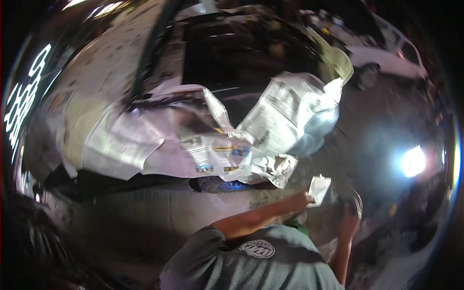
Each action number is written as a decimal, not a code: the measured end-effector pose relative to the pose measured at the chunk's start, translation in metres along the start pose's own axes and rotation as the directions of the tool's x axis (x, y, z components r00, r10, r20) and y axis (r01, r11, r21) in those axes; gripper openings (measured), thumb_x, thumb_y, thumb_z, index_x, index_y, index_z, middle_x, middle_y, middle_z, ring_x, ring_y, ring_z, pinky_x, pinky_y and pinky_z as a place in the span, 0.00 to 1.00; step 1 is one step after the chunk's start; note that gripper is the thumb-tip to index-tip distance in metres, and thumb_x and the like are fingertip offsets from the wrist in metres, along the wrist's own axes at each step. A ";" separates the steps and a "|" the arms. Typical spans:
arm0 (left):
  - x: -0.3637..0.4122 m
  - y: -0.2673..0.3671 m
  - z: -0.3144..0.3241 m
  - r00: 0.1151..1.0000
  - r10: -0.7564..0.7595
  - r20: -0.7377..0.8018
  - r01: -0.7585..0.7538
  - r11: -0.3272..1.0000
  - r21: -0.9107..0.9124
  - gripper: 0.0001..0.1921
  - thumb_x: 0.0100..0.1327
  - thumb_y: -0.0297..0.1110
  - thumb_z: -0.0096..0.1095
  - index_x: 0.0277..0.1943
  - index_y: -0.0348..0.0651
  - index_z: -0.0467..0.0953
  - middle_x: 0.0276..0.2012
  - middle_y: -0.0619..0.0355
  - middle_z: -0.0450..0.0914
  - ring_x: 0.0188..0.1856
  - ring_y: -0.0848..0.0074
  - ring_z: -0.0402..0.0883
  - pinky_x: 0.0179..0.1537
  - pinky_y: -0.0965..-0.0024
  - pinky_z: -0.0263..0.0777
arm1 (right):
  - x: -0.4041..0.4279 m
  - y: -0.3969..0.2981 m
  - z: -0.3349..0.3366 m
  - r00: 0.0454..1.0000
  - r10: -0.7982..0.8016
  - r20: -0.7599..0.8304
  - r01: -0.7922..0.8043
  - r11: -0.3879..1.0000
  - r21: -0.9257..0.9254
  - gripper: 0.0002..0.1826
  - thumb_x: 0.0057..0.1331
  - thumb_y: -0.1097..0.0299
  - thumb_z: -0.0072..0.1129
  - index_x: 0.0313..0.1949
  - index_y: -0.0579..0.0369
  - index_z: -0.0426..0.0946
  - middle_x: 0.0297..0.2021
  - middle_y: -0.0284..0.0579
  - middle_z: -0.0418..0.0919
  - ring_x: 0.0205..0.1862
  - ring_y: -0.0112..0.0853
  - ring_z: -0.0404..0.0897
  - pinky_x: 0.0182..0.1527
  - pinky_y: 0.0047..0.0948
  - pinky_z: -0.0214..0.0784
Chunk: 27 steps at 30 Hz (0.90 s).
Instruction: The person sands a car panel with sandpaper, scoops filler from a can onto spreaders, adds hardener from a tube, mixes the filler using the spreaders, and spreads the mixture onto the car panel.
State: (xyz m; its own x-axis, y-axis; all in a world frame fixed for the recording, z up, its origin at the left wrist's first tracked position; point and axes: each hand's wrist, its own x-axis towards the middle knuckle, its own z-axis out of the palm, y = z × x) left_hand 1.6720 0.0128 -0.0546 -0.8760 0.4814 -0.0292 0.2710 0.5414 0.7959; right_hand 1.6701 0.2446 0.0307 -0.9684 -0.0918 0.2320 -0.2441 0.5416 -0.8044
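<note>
My left hand point(307, 199) grips a small white folded sheet point(319, 190), held out in front of my chest to the right. My right hand point(350, 218) is raised at the far right, with a thin pale strip point(359, 204) at its fingers; blur hides what it is. Before me stands a car, its side fender point(170, 125) pale and partly draped. Newspaper sheets point(273, 116) cover its front corner, and more newspaper point(224, 152) hangs above the front wheel point(230, 186). Crumpled newspaper point(282, 168) droops near my left hand.
A bright work lamp point(413, 161) shines on the right. Behind it a white car point(384, 59) is parked. Brown masking paper point(81, 127) lies along the draped car's left part. Lit hexagon-shaped lamps point(27, 101) hang at the far left. Concrete floor point(203, 214) runs below the car.
</note>
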 end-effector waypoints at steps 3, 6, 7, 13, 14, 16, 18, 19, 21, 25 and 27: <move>0.016 0.041 -0.004 0.966 0.037 -0.257 -0.169 0.840 -0.515 0.13 0.66 0.34 0.56 0.50 0.40 0.79 0.41 0.53 0.83 0.41 0.67 0.82 0.50 0.64 0.74 | -0.021 -0.055 0.016 0.879 -0.406 0.248 0.442 0.891 -0.108 0.25 0.54 0.78 0.58 0.55 0.60 0.76 0.62 0.54 0.72 0.64 0.50 0.71 0.65 0.45 0.63; 0.031 -0.014 0.058 0.958 0.238 -0.162 -0.278 0.629 -0.726 0.22 0.67 0.35 0.58 0.61 0.35 0.66 0.59 0.50 0.70 0.58 0.68 0.70 0.61 0.65 0.64 | -0.028 -0.069 0.028 0.821 -0.532 0.210 0.535 0.844 0.043 0.36 0.48 0.84 0.59 0.62 0.60 0.69 0.60 0.58 0.72 0.62 0.53 0.72 0.64 0.50 0.65; 0.039 0.010 0.052 0.929 0.236 -0.285 -0.370 0.618 -0.694 0.34 0.67 0.32 0.60 0.71 0.32 0.54 0.72 0.44 0.57 0.73 0.67 0.58 0.71 0.65 0.54 | -0.030 -0.060 0.027 0.850 -0.500 0.164 0.508 0.861 -0.010 0.36 0.49 0.84 0.59 0.62 0.61 0.69 0.59 0.58 0.73 0.62 0.53 0.72 0.63 0.50 0.65; 0.017 0.053 0.030 0.986 0.101 -0.130 -0.160 0.778 -0.608 0.44 0.53 0.12 0.41 0.76 0.33 0.40 0.76 0.41 0.45 0.78 0.61 0.43 0.75 0.65 0.39 | -0.027 -0.006 0.030 0.938 -0.344 -0.037 0.339 0.936 -0.095 0.30 0.55 0.86 0.52 0.61 0.61 0.71 0.57 0.56 0.75 0.59 0.50 0.74 0.61 0.43 0.67; 0.014 0.052 0.030 0.994 0.052 -0.094 -0.100 0.757 -0.645 0.45 0.50 0.11 0.40 0.76 0.34 0.41 0.76 0.42 0.45 0.78 0.60 0.43 0.75 0.65 0.39 | -0.024 -0.001 0.030 0.951 -0.305 -0.057 0.301 0.951 -0.075 0.29 0.57 0.85 0.52 0.60 0.61 0.71 0.56 0.56 0.75 0.58 0.49 0.75 0.60 0.42 0.68; 0.013 0.063 0.022 0.991 0.097 -0.093 -0.133 0.799 -0.587 0.43 0.53 0.13 0.43 0.75 0.33 0.43 0.75 0.41 0.47 0.78 0.61 0.44 0.75 0.65 0.40 | -0.022 0.009 0.028 0.968 -0.231 -0.101 0.225 0.972 -0.064 0.28 0.58 0.85 0.53 0.60 0.61 0.72 0.56 0.55 0.75 0.58 0.49 0.75 0.59 0.41 0.68; 0.011 0.073 0.018 0.989 0.117 -0.096 -0.150 0.834 -0.530 0.38 0.58 0.17 0.47 0.74 0.32 0.49 0.72 0.42 0.55 0.75 0.61 0.53 0.74 0.63 0.47 | -0.019 0.020 0.025 0.989 -0.080 -0.127 0.074 0.996 -0.046 0.28 0.58 0.81 0.57 0.60 0.60 0.72 0.58 0.55 0.75 0.59 0.48 0.75 0.60 0.41 0.68; 0.009 0.071 0.020 0.989 0.121 -0.086 -0.148 0.832 -0.535 0.38 0.58 0.17 0.47 0.74 0.32 0.49 0.72 0.42 0.55 0.75 0.61 0.53 0.74 0.63 0.47 | -0.024 0.020 0.023 0.989 -0.071 -0.133 0.064 0.997 -0.051 0.28 0.58 0.81 0.57 0.60 0.60 0.72 0.58 0.55 0.75 0.59 0.48 0.75 0.60 0.41 0.68; 0.005 0.058 0.031 0.993 -0.086 0.084 0.119 0.749 -0.652 0.41 0.57 0.17 0.45 0.75 0.33 0.45 0.73 0.41 0.54 0.76 0.61 0.51 0.73 0.64 0.47 | -0.037 0.008 0.022 0.931 -0.364 -0.015 0.359 0.924 -0.133 0.29 0.54 0.81 0.60 0.59 0.59 0.74 0.58 0.54 0.75 0.60 0.47 0.74 0.61 0.42 0.69; 0.006 0.063 0.026 0.994 0.007 -0.112 -0.080 0.740 -0.668 0.39 0.59 0.18 0.47 0.74 0.33 0.47 0.70 0.44 0.59 0.72 0.65 0.58 0.72 0.64 0.51 | -0.041 -0.009 0.030 0.947 -0.320 -0.014 0.320 0.947 -0.029 0.32 0.50 0.84 0.57 0.58 0.59 0.74 0.56 0.56 0.76 0.60 0.49 0.75 0.61 0.44 0.69; 0.000 0.054 0.028 1.000 -0.004 0.005 0.006 0.776 -0.631 0.40 0.58 0.15 0.45 0.75 0.33 0.44 0.72 0.44 0.56 0.73 0.66 0.56 0.72 0.64 0.49 | -0.026 0.007 0.031 0.992 -0.075 -0.100 0.082 0.994 0.068 0.31 0.52 0.84 0.55 0.59 0.61 0.73 0.56 0.57 0.75 0.58 0.51 0.75 0.61 0.44 0.69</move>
State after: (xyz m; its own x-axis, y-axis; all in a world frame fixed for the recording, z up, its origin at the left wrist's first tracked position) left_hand 1.6975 0.0615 -0.0291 -0.8754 0.4822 -0.0356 -0.0473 -0.0122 0.9988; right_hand 1.6926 0.2248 0.0024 -0.9375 -0.0483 0.3446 -0.3251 0.4739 -0.8183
